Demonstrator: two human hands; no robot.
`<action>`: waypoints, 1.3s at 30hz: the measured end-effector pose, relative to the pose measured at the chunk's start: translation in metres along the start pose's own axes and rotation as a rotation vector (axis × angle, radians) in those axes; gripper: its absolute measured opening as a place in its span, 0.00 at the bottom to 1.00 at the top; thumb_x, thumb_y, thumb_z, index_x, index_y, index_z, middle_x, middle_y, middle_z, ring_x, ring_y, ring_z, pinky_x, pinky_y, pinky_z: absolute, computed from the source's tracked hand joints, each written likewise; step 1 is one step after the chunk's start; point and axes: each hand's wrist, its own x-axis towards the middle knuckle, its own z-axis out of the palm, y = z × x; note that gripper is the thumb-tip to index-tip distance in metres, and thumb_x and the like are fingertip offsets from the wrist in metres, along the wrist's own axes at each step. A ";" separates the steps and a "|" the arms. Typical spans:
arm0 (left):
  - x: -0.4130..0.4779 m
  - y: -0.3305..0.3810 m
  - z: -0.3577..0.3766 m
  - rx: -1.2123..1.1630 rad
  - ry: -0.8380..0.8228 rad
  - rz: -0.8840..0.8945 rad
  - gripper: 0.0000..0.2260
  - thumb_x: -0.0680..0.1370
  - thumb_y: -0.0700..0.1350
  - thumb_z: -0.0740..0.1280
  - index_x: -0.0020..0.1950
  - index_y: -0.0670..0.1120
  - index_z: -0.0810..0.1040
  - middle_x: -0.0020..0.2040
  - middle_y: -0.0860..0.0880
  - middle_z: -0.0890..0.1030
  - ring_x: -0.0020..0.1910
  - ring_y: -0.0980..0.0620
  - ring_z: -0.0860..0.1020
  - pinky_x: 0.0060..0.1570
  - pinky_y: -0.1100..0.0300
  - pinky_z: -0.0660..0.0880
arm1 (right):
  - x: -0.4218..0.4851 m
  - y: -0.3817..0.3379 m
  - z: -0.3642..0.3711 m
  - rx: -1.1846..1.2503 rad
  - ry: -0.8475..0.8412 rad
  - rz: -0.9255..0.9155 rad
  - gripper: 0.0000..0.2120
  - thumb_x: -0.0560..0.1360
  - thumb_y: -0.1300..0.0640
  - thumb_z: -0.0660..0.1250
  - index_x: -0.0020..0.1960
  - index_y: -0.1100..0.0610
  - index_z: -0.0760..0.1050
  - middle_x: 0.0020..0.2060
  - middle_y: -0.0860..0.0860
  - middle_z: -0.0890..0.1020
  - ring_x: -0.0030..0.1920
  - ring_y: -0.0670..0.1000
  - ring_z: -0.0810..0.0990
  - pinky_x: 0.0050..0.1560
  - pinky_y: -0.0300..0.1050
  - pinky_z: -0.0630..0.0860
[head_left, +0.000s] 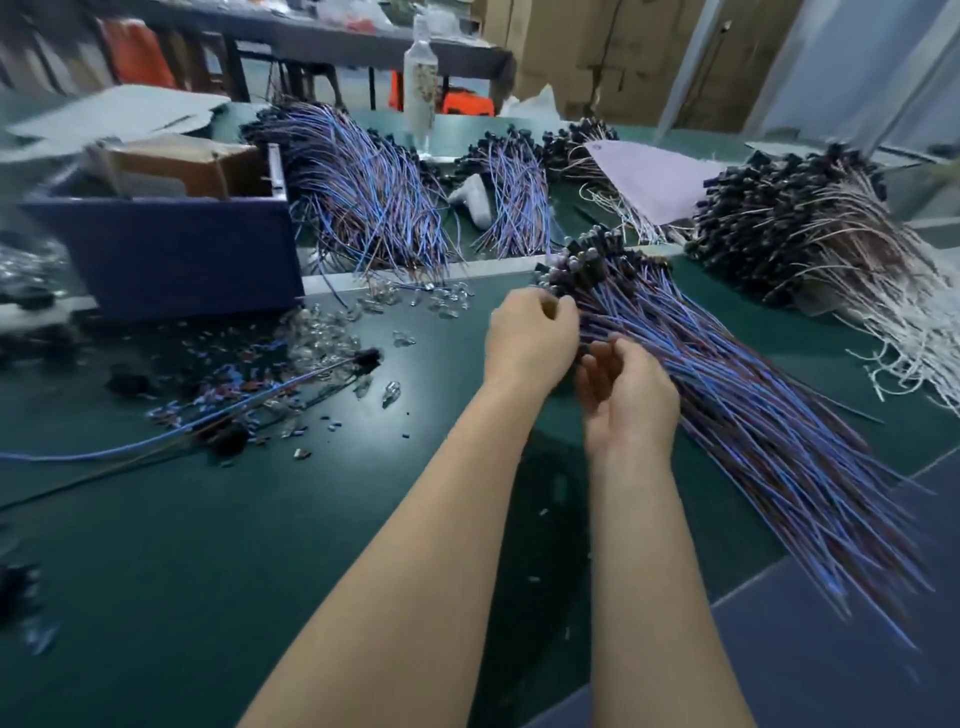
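**Both hands at the head end of the bundle**

At the upper left of the frame a blue bin stood on the green table. In it was a brown carton and some flat pieces too blurred to name. Just right of the bin, clear caps lay scattered loose, and a single wire ran across them, its black head pointing right.

Right of centre, the left hand showed its back to the camera. Its fingers were curled into the near edge of the bundle, close under the dark heads, and looked to be pinching wires there. The right hand sat just below and right of it, touching the same edge, with the fingers half curled and the thumb up. Blur hid whether it held anything.

The bundle lay flat on the table to the right of both hands. Its long axis ran diagonally, with the heads toward the upper centre and the loose tails fanning to the lower right corner. The left hand was nearer the heads and the right hand nearer the shafts. Any pull to free a wire would probably go left, across the lay of the bundle.

At the upper right lay a pile of paler wires.
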 end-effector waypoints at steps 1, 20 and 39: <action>-0.001 -0.001 -0.018 -0.061 0.062 0.001 0.14 0.78 0.44 0.61 0.43 0.36 0.80 0.38 0.39 0.82 0.38 0.45 0.77 0.43 0.53 0.74 | -0.009 0.008 0.013 -0.084 -0.090 -0.051 0.10 0.78 0.64 0.60 0.40 0.56 0.74 0.29 0.49 0.78 0.27 0.44 0.75 0.27 0.35 0.73; -0.045 -0.079 -0.242 -0.678 0.251 -0.315 0.13 0.81 0.45 0.60 0.37 0.44 0.71 0.21 0.55 0.66 0.18 0.59 0.59 0.18 0.69 0.55 | -0.122 0.132 0.135 -1.400 -0.599 -0.463 0.08 0.73 0.55 0.68 0.45 0.60 0.81 0.42 0.57 0.83 0.46 0.58 0.81 0.45 0.46 0.76; -0.044 -0.091 -0.224 -1.103 0.321 -0.180 0.10 0.82 0.41 0.59 0.44 0.43 0.77 0.28 0.54 0.75 0.26 0.61 0.71 0.28 0.69 0.71 | -0.092 0.098 0.119 0.297 -0.395 0.276 0.04 0.76 0.68 0.65 0.45 0.61 0.74 0.34 0.52 0.77 0.27 0.43 0.77 0.29 0.32 0.76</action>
